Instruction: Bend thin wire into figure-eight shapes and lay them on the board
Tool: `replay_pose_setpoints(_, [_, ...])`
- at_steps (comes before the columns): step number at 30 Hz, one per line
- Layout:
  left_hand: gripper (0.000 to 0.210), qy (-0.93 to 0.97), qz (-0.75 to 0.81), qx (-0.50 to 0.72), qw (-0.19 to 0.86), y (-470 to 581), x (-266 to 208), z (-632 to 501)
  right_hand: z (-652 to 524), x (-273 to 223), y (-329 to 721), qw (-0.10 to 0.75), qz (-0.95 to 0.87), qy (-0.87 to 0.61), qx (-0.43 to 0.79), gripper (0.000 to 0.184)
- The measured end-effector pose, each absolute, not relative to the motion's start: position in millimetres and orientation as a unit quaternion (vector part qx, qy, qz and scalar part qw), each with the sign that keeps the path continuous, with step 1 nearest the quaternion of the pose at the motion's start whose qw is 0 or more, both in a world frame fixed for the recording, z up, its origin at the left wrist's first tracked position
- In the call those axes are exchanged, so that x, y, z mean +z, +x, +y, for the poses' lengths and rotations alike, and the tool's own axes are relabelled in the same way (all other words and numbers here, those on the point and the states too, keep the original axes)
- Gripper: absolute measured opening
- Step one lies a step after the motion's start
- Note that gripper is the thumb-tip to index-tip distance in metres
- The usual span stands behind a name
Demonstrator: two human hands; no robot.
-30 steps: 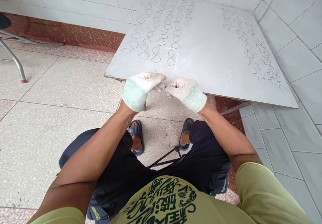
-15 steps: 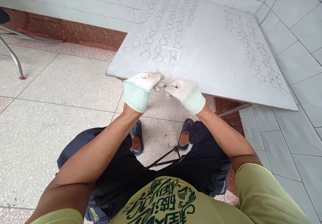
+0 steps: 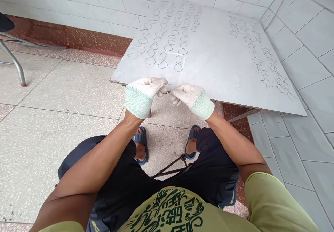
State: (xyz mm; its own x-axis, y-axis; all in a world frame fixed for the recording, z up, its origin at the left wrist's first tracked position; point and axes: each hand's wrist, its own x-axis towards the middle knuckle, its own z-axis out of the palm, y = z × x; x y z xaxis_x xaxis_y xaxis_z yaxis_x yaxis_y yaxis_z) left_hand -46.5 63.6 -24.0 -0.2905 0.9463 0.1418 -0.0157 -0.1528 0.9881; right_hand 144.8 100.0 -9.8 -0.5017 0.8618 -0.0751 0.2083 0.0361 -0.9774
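Left hand (image 3: 142,93) and right hand (image 3: 192,98): both in white knitted cotton gloves with pale green ribbed cuffs, fingers curled, fingertips drawn close together at the near edge of the board. Between them a thin piece of wire (image 3: 168,90), grey metal, pinched from both ends; its shape is too small to tell.

Board (image 3: 221,61): flat, pale grey, smooth with faint scratches, sloping on a metal frame. On it, rows of figure-eight wire loops (image 3: 167,33) at the left and a row of wire stars (image 3: 263,56) at the right, well apart from the hands.

Around: speckled terrazzo floor (image 3: 60,100), white wall tiles, a steel chair leg (image 3: 14,63) far left. Blue sandals (image 3: 142,145) below the hands.
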Motion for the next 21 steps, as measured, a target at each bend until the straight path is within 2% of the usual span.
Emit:
replay_pose_setpoints(8, [0.031,0.454,0.549,0.58,0.394,-42.5,-21.8,59.5,99.0,-15.2,145.7,0.271,-0.698,-0.417,0.516,0.027])
replay_pose_setpoints(17, [0.063,0.457,0.564,0.587,0.36,-55.8,-25.3,63.0,98.7,-1.7,150.5,0.31,-0.635,-0.408,0.578,0.029])
replay_pose_setpoints(21, [0.065,0.464,0.562,0.589,0.349,-62.2,-25.1,65.8,107.7,-5.0,156.1,0.311,-0.62,-0.425,0.582,0.027])
